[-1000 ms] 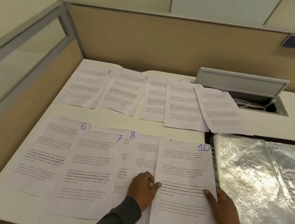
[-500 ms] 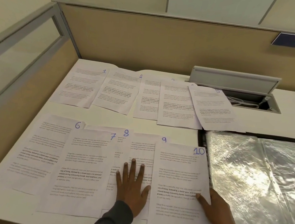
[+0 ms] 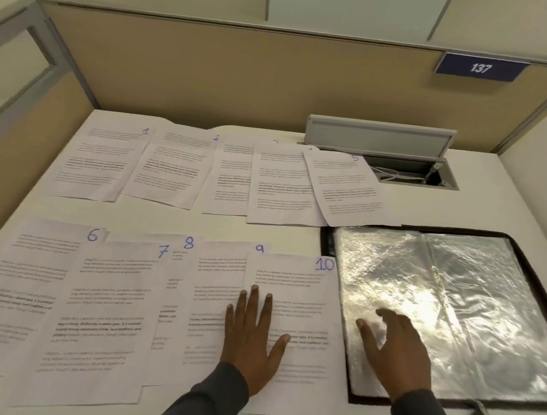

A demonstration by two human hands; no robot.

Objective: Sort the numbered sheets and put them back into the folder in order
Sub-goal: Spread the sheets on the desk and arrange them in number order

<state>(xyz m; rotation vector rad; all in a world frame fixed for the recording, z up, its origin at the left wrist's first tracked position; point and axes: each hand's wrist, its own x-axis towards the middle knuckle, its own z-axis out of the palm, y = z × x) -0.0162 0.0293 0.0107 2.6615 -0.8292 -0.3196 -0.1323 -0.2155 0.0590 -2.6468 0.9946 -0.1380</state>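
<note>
Hands empty and flat; open folder on the right, sheets laid out on the left.

The left hand [image 3: 251,343] was pressed palm-down, fingers straight, across the seam of sheet 9 [image 3: 215,301] and sheet 10 [image 3: 317,292]. The right hand [image 3: 395,351] was spread loosely, gripping nothing, over the near-left clear sleeve [image 3: 391,272] of the folder [image 3: 536,280]; motion blur prevented contact from being confirmed. The folder was lying open on the worktop [image 3: 511,200], just right of sheet 10, its spine running away from the person, parallel to the long axis of the sheets. Sheets 6 to 10 were overlapped in the near row, 1 to 5 in the far row. Sheet 1 [image 3: 102,161] was at the far left, well apart from the folder and nearer the left hand. It was judged that filing would call for a carry rightward, with the right hand nearer the sleeve.
</note>
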